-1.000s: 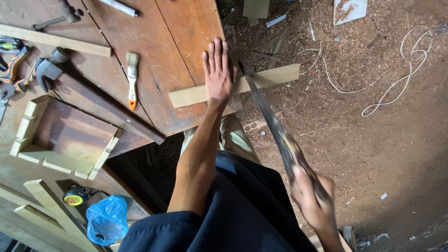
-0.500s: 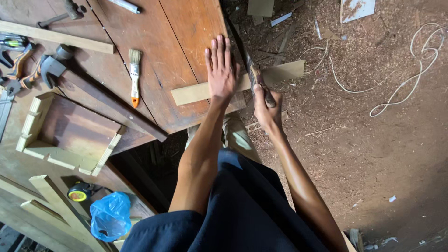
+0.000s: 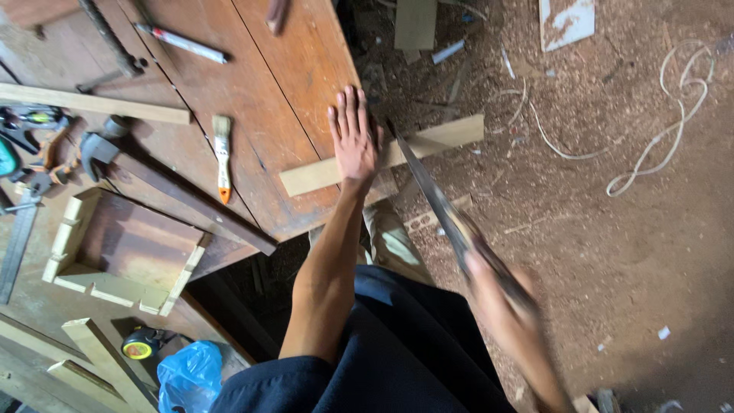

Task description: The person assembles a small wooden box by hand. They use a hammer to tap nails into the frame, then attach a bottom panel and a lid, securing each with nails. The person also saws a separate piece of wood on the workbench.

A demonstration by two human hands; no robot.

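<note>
While left hand (image 3: 354, 141) lies flat, fingers spread, pinning the pale narrow wooden strip (image 3: 382, 157) across the brown workbench (image 3: 252, 99) edge, right hand (image 3: 497, 287), blurred, grips the long steel handsaw (image 3: 432, 195), blade at strip just beside fingers. Step: mid-cut, approx. Next stroke needs steady clamp pressure, blade kept off fingers.

a crumpled blue plastic bag (image 3: 189, 376) is lying at the lower left, below the edge of the counter (image 3: 290, 92) and just beside a round yellow-and-black tape measure (image 3: 138, 346). no labels, signs or screens are showing clearly.
</note>
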